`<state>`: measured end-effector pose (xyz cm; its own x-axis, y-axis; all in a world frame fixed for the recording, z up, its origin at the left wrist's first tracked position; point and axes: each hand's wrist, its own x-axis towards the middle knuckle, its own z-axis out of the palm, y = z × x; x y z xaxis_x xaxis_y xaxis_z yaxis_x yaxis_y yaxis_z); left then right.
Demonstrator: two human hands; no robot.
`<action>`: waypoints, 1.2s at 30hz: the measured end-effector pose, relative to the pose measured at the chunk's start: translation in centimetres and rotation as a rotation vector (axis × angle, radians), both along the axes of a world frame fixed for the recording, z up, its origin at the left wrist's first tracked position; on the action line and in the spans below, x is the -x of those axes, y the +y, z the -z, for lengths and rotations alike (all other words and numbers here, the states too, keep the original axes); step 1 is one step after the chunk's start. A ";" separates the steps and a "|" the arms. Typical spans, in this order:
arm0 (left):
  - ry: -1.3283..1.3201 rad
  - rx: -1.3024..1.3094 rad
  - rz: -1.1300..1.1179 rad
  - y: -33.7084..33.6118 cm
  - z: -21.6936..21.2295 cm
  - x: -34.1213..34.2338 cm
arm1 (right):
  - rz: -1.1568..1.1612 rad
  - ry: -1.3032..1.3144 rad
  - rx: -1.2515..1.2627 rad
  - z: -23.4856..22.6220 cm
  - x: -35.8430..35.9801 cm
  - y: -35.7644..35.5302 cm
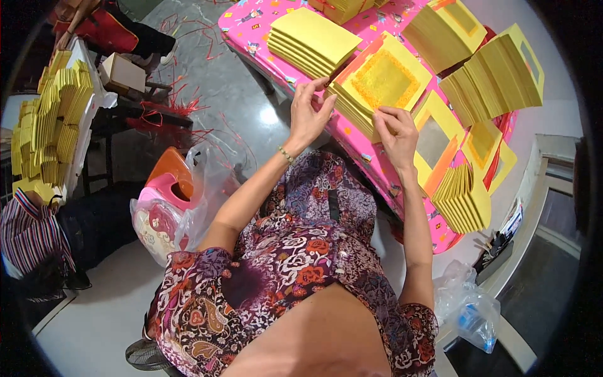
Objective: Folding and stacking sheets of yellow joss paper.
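Left hand (309, 113) pinches the near-left corner of the gold-foil joss paper stack (377, 85) at the pink worktop (251, 25) edge, right hand (397, 132) pinching at 5 o'clock; best lift only the top sheet, keeping the stack squared.

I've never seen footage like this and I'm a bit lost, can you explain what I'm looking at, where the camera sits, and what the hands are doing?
This is one wide, rounded picture from a camera worn on a person's head, looking down, so straight edges bend. There is no machine: the two bare arms rising from the lower edge are the wearer's own. The left hand and right hand both pinch the near edge of a stack of yellow paper sheets with a gold square. It lies on a pink patterned table, among other yellow paper stacks. At the far left sits another person in a striped sleeve, beside more folded yellow paper.
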<state>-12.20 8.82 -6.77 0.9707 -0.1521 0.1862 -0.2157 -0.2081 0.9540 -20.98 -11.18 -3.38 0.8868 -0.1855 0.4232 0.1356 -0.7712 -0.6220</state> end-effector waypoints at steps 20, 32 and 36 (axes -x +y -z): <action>0.271 0.216 0.055 -1.6 1.0 -0.9 | 0.030 0.043 -0.219 0.3 0.0 0.4; 0.234 0.169 0.102 -1.5 1.0 -1.2 | 0.033 0.034 -0.216 0.4 0.0 0.4; 0.223 0.157 0.103 -1.6 0.8 -1.1 | 0.041 0.032 -0.233 0.4 0.1 0.4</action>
<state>-11.06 7.23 -7.61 0.9713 -0.2379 -0.0007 -0.0096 -0.0423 0.9991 -21.04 -10.75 -3.81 0.8886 -0.3113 0.3370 0.0845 -0.6108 -0.7872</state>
